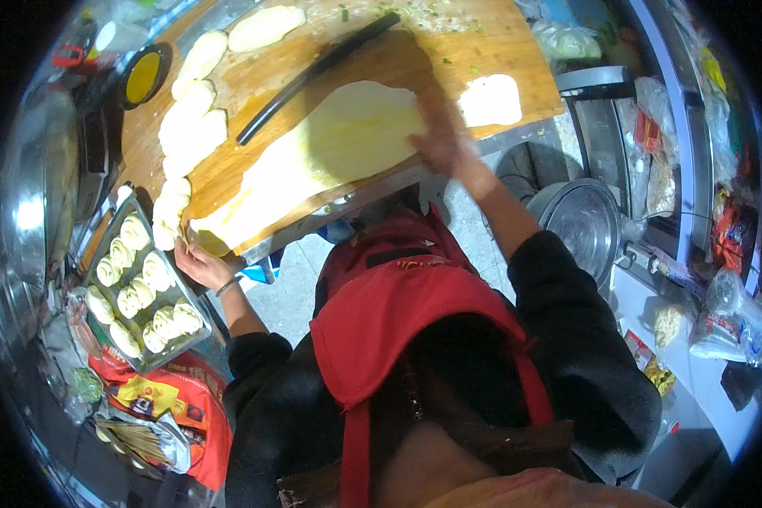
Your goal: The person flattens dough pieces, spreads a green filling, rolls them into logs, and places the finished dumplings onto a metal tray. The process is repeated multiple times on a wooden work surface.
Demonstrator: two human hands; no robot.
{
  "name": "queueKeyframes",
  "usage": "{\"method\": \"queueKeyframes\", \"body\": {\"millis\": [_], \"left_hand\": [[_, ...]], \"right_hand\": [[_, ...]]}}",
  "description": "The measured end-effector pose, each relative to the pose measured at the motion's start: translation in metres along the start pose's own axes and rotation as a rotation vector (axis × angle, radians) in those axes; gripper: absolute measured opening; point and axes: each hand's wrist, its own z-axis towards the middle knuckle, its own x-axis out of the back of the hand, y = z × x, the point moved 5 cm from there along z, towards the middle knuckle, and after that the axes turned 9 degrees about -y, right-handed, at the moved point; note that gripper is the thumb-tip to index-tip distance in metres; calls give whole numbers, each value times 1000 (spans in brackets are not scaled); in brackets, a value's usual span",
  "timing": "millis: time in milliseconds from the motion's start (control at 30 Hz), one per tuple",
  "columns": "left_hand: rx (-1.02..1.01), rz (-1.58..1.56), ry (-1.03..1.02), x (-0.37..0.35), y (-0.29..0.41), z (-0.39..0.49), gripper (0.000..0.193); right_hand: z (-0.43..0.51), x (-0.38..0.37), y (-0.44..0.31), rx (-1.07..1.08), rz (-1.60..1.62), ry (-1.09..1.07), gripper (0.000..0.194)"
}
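Observation:
A long flattened sheet of dough [355,130] lies along the near edge of the wooden board [514,44]. My right hand [441,140], blurred, is at the sheet's right end with its fingers spread. At the sheet's left end is my left hand [203,263], its fingertips by the dough edge; whether they pinch it cannot be told. A dark rolling pin [317,76] rests diagonally on the board behind the sheet. To the right lies a small flat piece of dough [492,100]. Several oval dough pieces [193,130] line the board's left side, some overexposed.
A metal tray [146,365] of twisted dough rolls [159,270] stands at the left, beside the board. Below it lies a red printed bag [203,413]. A yellow round item [143,76] is at the upper left. A large metal basin [581,219] stands at the right.

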Motion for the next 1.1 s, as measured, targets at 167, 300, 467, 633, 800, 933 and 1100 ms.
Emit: {"method": "queueKeyframes", "body": {"millis": [167, 300, 467, 633, 800, 933, 1100], "left_hand": [[-71, -25, -217, -19, 63, -4, 36], [-59, -143, -169, -48, 94, -15, 35], [-145, -184, -270, -71, 126, -31, 32], [-215, -172, -269, -71, 155, -34, 32], [-224, -113, -307, -68, 172, -44, 29], [-226, -75, -338, -71, 181, -56, 30], [-217, -3, -326, -78, 192, -63, 32]], "right_hand": [[2, 55, 97, -294, -223, 183, 81], [21, 66, 110, -287, -210, 300, 77], [-9, 56, 107, -120, -201, 170, 81], [-43, 51, 91, 140, -111, 189, 75], [-15, 35, 111, 8, 832, -209, 38], [9, 70, 176, -360, 1638, -165, 25], [79, 148, 149, -84, 279, 139, 26]]}}
